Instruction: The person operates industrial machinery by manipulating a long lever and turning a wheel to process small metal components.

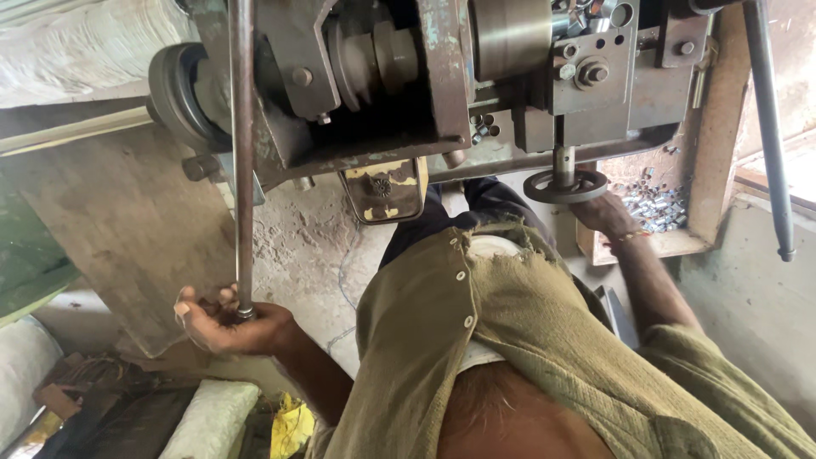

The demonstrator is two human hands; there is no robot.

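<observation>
The left hand (223, 323) at eight o'clock grips the long steel rod (243, 153); the right hand (605, 212), fingers curled, grips the handwheel (565, 186) at two o'clock. The loose shirt (510, 340) might catch on the machine's (408, 76) moving parts.

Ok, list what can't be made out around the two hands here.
- Left hand: the end of the long rod is hidden by the fingers.
- Right hand: partly covered by the handwheel; grip unclear.
- Small metal parts in the tray: too small to identify.
- Machine: top cut off by frame edge.
</observation>
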